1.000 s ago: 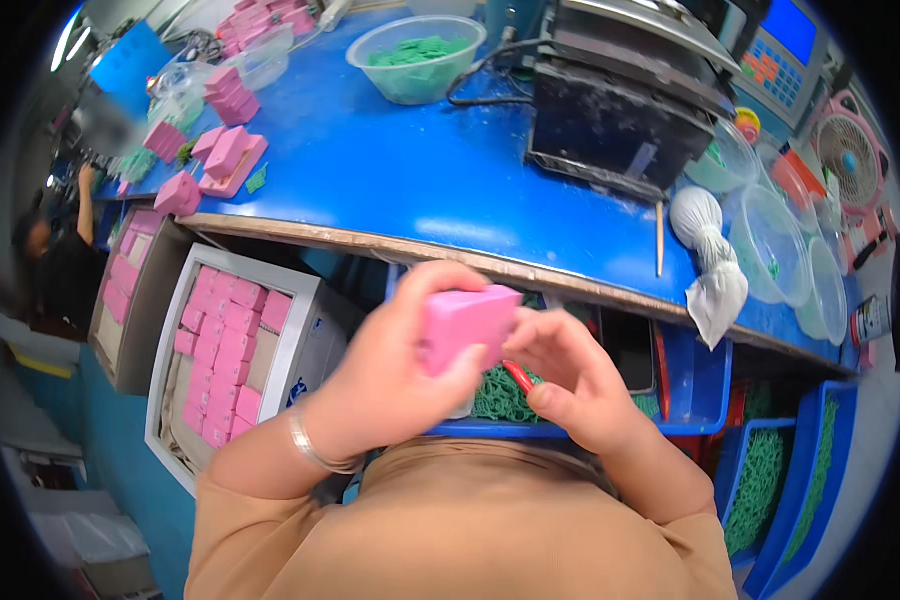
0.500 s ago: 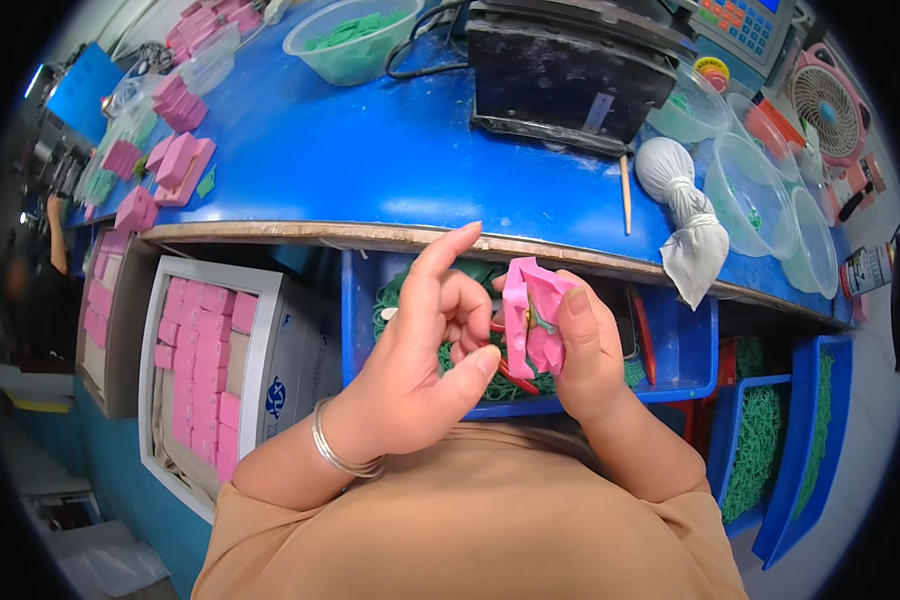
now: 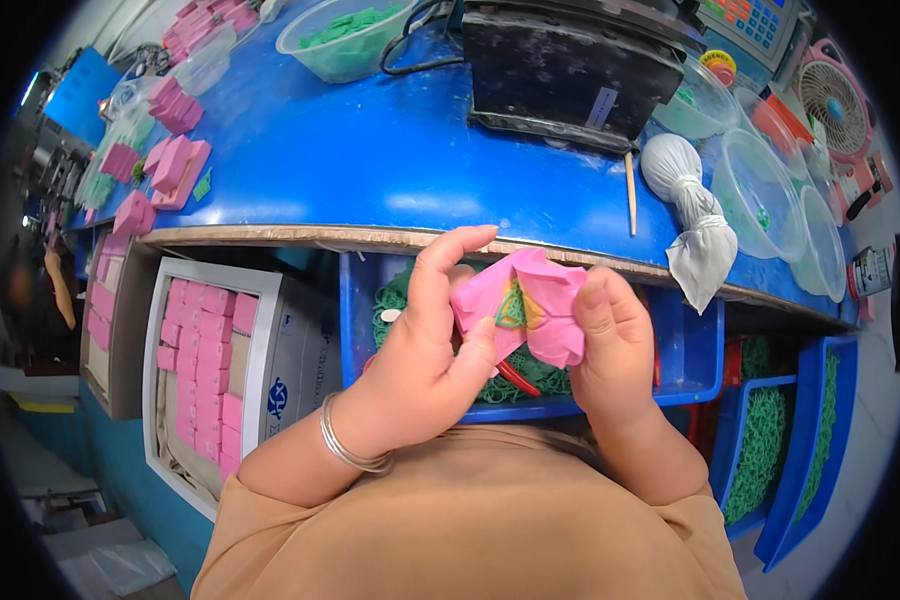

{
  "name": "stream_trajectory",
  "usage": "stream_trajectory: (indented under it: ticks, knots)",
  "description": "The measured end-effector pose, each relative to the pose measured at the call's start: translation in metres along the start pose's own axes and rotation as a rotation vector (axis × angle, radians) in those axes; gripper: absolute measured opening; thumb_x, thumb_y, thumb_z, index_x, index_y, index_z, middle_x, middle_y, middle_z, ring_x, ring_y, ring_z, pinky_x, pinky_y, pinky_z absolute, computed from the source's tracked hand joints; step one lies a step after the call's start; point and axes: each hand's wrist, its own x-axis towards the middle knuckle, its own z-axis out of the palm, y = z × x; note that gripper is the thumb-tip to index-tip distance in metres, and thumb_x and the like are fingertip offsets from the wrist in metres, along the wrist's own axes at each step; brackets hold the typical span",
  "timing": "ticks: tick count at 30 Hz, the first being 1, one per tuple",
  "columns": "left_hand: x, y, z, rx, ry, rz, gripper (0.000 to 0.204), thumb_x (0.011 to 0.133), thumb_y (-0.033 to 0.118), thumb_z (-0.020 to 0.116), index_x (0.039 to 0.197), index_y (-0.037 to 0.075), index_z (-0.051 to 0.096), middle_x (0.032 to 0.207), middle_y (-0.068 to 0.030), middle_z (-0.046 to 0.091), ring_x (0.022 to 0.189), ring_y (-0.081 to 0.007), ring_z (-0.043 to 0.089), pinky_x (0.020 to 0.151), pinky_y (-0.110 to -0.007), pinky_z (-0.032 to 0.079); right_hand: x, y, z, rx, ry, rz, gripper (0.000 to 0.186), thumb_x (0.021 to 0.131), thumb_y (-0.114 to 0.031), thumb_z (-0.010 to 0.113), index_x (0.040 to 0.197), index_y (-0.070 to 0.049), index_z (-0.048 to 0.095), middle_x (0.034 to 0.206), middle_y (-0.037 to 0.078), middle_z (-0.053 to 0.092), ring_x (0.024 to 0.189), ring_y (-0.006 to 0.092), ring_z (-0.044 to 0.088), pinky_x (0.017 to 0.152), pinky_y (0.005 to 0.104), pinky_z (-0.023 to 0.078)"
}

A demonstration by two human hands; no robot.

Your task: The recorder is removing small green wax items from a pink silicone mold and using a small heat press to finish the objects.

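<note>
Pinches one side of a pink, flexible block (image 3: 556,337) between thumb and fingers of the left hand (image 3: 420,350), with forefinger raised clear, and the other side likewise with the right hand (image 3: 615,345). Holds it parted around a green piece (image 3: 511,308), by the near edge of the tabletop (image 3: 300,180), above a blue tray (image 3: 690,350) of green strands (image 3: 394,292).

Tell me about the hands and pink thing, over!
Left hand and right hand both on pink mould. Mould spread open, green piece showing inside. Red curved handle just below; nothing visibly blocking.
</note>
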Motion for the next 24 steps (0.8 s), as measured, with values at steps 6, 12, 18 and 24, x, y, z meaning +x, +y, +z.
stream_trajectory:
  ticks: [6,12,18,24]
  knots:
    - [0.002,-0.001,-0.015,-0.499,-0.063,-0.135,0.051,0.087,-0.003,0.044,0.132,0.006,0.023,0.106,-0.0108,0.05,0.094,-0.0111,0.05,0.078,-0.027,0.043,0.006,-0.012,-0.001,0.244,0.142,0.017,0.042,0.097,-0.035,0.038,0.11,0.002,0.05,0.103,0.012,0.059,0.096,0.0209,0.059,0.084,0.0342,0.046]
    - [0.005,0.001,-0.02,0.901,0.169,0.316,0.025,0.075,-0.005,0.062,0.097,0.005,0.055,0.107,-0.0126,0.049,0.098,-0.0262,0.048,0.08,-0.034,0.042,0.0,-0.018,0.009,-0.13,0.013,-0.111,0.045,0.097,-0.037,0.037,0.115,0.003,0.048,0.103,0.01,0.058,0.09,0.0101,0.055,0.078,0.0228,0.043]
    - [0.0,0.001,-0.023,0.577,0.231,0.54,0.022,0.066,0.001,0.068,0.086,0.005,0.058,0.103,-0.0137,0.052,0.097,-0.0301,0.049,0.084,-0.039,0.039,0.009,-0.02,0.009,-0.21,-0.022,-0.078,0.03,0.095,-0.031,0.048,0.098,-0.001,0.048,0.092,0.005,0.056,0.082,0.0069,0.051,0.071,0.0223,0.043]
    - [-0.008,0.002,-0.02,-0.767,0.212,-0.029,0.019,0.087,0.002,0.056,0.105,-0.001,0.053,0.095,-0.007,0.06,0.085,-0.0124,0.054,0.077,-0.024,0.044,0.049,-0.04,0.005,-1.155,-0.026,-0.606,0.028,0.07,-0.012,0.073,0.082,-0.002,0.05,0.118,0.023,0.052,0.104,0.0273,0.052,0.092,0.0353,0.037]
